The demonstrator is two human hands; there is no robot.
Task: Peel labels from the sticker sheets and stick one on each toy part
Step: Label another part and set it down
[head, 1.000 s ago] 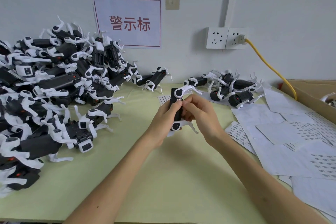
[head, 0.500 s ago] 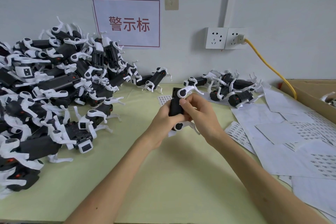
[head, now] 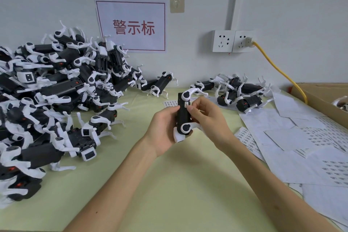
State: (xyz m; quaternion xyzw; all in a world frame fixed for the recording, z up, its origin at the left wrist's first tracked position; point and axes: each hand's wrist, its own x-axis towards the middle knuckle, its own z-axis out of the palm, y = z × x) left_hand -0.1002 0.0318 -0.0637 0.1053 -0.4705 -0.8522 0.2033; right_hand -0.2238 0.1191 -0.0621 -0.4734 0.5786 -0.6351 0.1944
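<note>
Left grip (head: 163,128) wraps the black body of one toy part (head: 182,117) from its left side, fingers curled behind it, and holds it upright above the counter (head: 169,184). Right grip (head: 205,117) closes on the same part from the right, its thumb pressed on a small white label (head: 186,104) near the upper end of the body, just under the top white leg.

From the head view, the part looks like hard moulded plastic, light and stiff enough to carry in one palm. Its thin white legs look springy and likely to snag or bend, so the plain black body is the safer place to hold. The label is thin paper and probably curls and sticks to skin, so it is best rubbed down from one edge.

A big pile of toy parts (head: 56,100) lies at the left, and a smaller group (head: 241,96) at the far side. Overlapping sticker sheets (head: 301,137) lie at the right.
</note>
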